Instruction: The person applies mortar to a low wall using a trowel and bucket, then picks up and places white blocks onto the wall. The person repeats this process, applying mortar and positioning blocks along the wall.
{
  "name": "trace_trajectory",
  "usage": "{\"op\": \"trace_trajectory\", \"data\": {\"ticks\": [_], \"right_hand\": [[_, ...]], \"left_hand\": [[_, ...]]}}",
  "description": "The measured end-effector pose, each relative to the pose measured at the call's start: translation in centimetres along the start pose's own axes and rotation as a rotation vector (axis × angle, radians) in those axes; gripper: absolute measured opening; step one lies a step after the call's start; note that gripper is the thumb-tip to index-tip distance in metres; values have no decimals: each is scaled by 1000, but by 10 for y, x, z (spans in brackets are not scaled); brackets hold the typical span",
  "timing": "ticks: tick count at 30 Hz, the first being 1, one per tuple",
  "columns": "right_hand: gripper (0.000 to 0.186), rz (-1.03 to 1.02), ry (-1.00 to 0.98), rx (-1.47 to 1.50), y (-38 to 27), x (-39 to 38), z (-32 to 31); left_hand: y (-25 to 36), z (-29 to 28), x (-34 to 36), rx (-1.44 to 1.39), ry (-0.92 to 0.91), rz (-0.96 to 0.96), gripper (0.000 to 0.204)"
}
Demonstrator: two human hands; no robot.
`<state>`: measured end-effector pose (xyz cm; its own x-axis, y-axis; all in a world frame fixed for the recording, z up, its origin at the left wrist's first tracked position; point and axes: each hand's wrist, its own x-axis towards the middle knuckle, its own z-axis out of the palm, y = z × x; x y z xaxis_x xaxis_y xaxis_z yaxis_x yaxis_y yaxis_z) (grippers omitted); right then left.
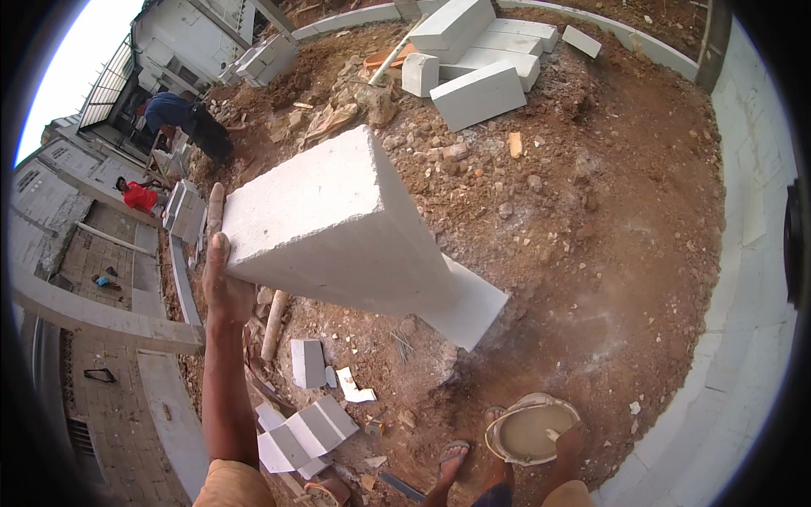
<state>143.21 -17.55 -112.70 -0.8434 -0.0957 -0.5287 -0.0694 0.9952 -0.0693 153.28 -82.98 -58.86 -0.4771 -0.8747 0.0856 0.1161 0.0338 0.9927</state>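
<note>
A large white lightweight concrete block point(329, 220) fills the middle of the view, tilted, with rough, chipped edges. My left hand point(226, 287) grips its left end, with the thumb and a finger showing against it. Beyond the block's lower right end, another white block point(466, 306) shows in part, the rest hidden behind the first. At the lower right, my right hand point(571, 443) is closed at the rim of a bucket point(492, 431) of wet grey mortar point(528, 429). A small pale piece shows by its fingers, too small to name.
White blocks point(481, 93) are stacked at the far side beside a pale handle point(395, 56). More blocks point(312, 429) and offcuts lie at lower left. Rubble covers the brown soil point(591, 245). A low block wall point(743, 338) curves along the right. Two people point(190, 122) work at far left.
</note>
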Motion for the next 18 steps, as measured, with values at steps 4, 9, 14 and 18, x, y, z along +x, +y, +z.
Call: {"op": "trace_trajectory", "data": {"ticks": [4,9,14,18], "right_hand": [[46,115,-267,-91,11,16,-16],[46,155,-386,-20,11,-9,16],[46,146,-447,26,13,-21,38],[47,137,-481,45,16,-26,50]], "left_hand": [[-1,-18,-8,-18,94,41,71],[-2,2,-9,21,26,66,73],[1,-7,-5,40,19,85,72],[1,-3,-4,38,-34,77,71]]}}
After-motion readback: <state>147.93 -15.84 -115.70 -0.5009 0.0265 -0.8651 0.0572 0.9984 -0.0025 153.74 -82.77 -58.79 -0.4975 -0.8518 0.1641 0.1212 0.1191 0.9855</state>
